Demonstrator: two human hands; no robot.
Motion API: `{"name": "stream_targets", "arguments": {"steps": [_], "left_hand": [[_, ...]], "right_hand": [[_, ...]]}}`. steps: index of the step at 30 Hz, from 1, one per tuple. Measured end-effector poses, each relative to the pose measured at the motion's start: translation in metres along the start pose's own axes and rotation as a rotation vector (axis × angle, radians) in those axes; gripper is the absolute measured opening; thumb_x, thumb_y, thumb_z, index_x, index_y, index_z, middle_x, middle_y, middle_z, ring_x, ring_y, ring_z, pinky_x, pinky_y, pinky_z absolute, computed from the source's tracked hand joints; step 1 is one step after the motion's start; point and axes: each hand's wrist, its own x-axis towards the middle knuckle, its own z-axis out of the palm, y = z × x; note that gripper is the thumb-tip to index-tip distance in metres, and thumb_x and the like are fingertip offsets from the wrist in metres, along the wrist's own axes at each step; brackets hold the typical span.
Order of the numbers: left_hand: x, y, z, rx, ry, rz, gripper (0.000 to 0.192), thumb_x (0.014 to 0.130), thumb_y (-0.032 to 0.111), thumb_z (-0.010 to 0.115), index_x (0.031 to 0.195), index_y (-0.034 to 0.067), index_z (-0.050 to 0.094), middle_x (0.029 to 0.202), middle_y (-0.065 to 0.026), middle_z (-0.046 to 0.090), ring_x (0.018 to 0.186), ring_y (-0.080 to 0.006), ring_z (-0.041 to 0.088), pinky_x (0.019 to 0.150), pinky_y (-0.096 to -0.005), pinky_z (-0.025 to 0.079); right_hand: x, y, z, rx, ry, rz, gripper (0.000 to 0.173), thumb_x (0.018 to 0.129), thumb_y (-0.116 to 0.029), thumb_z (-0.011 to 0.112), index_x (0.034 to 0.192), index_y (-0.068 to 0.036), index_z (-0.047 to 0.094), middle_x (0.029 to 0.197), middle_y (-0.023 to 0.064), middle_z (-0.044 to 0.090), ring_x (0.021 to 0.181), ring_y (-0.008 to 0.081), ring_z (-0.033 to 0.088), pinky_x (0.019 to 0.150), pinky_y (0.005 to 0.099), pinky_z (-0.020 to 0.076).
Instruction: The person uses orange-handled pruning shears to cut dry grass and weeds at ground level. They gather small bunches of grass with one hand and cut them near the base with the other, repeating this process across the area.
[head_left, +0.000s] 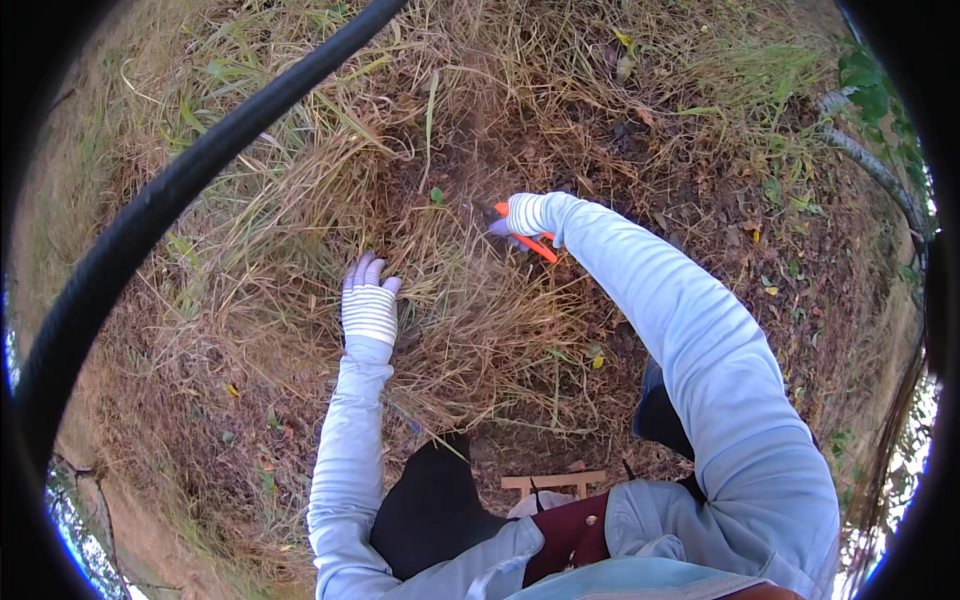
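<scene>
My right hand (517, 226), in a purple glove with a striped cuff, is closed around pruning shears (544, 249) with orange handles. Their dark blades (486, 213) point left, low over the dry grass and bare soil; whether they touch any stems is unclear. On the left, my left hand (368, 289) wears a matching glove and rests on a heap of dry cut-looking grass (480, 307). Its fingers are stretched out, the thumb a little apart, and nothing shows in its grasp. A small green leaf (436, 196) stands between the two hands, just left of the blades.
A thick black hose-like tube (202, 172) crosses the upper left, close to the camera. Taller standing grass (300, 157) grows beyond my left hand. A curved branch (874, 169) with green leaves is at the far right. A small wooden piece (553, 480) lies between my legs.
</scene>
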Motion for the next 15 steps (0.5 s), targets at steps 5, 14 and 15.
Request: {"name": "stream_targets", "arguments": {"steps": [5,14,15], "left_hand": [[-0.002,0.000,0.004,-0.042,-0.004,-0.053,0.035,0.081,0.017,0.060,0.113,0.002,0.055,0.126,-0.0181,0.052,0.115,-0.0353,0.048,0.102,-0.0448,0.036],[0.006,0.000,0.000,-0.047,-0.052,0.034,0.039,0.080,0.014,0.059,0.117,0.004,0.052,0.133,-0.0187,0.046,0.126,-0.0363,0.039,0.107,-0.0471,0.030],[0.006,0.002,-0.006,-0.081,-0.065,0.037,0.042,0.078,0.014,0.060,0.118,0.004,0.052,0.134,-0.0184,0.044,0.127,-0.0364,0.037,0.107,-0.0481,0.028]], "right_hand": [[-0.028,0.023,0.029,-0.134,0.223,-0.023,0.054,0.094,-0.044,0.042,0.138,-0.012,0.039,0.121,0.0165,0.056,0.089,0.0348,0.063,0.071,0.0443,0.0542],[-0.105,0.086,0.053,-0.216,0.130,-0.134,0.030,0.086,-0.035,0.060,0.091,-0.006,0.059,0.069,0.0100,0.060,0.063,0.0245,0.058,0.063,0.0359,0.0481],[-0.102,0.089,0.045,-0.099,0.115,-0.081,0.024,0.085,-0.028,0.062,0.090,-0.005,0.059,0.068,0.0076,0.060,0.060,0.0192,0.057,0.058,0.0328,0.0477]]}}
